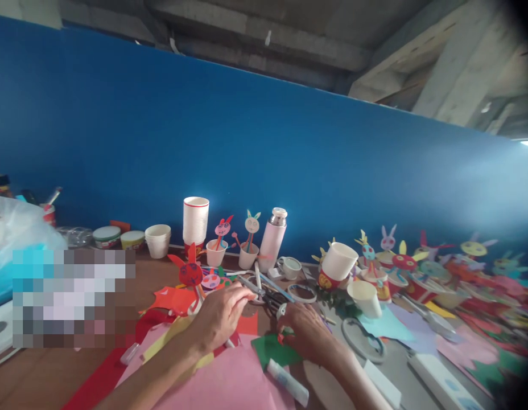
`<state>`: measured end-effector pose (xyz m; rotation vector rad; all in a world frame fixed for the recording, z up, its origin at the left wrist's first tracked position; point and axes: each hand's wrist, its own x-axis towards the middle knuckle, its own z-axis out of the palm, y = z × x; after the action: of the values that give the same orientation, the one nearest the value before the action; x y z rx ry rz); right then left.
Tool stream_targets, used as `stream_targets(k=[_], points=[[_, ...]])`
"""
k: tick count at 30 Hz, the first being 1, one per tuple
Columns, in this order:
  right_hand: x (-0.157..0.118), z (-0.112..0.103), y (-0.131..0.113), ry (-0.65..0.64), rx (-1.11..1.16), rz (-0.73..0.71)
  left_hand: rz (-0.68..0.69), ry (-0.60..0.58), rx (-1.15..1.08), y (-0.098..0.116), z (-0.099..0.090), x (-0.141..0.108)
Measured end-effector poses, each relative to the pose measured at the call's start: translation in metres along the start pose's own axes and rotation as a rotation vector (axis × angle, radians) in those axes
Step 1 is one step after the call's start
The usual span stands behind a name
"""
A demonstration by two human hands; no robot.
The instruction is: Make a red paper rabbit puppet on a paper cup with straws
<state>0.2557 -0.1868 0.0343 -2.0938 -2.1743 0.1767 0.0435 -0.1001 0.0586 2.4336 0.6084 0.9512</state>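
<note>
Print on the tube (288,382), in the head view, is too blurred to read. Your left hand (221,319) bends its fingers near the red rabbit (190,274); your right hand (307,333) curls above green paper (275,351). Whether either grips anything, I cannot tell. Pink paper (230,384) lies below; a cup stack (196,225) and flask (272,246) stand beyond.

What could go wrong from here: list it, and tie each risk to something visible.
The red rabbit-eared figure is close to the left hand, so a sweep of that hand might bend it.
The tall stack of paper cups could topple if bumped.
The white tube lies on its side near the right hand and might roll.
</note>
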Motion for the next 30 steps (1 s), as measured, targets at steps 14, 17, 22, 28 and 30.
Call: stream_targets(k=[14,17,22,28,30], points=[[0.001,0.004,-0.005,0.08,-0.046,-0.03,-0.081,0.038,-0.064,0.005,0.0,0.002],[0.002,0.0,-0.005,0.107,0.059,-0.047,-0.095,0.014,-0.069,0.009,-0.002,0.003],[0.008,-0.012,-0.017,0.202,0.549,-0.003,-0.099,0.009,-0.09,0.005,0.0,0.004],[0.016,-0.02,-0.045,0.251,1.142,0.042,-0.136,-0.042,-0.076,0.009,-0.003,0.006],[0.016,-0.022,-0.051,0.261,1.136,0.045,-0.146,-0.076,-0.057,0.013,-0.006,0.006]])
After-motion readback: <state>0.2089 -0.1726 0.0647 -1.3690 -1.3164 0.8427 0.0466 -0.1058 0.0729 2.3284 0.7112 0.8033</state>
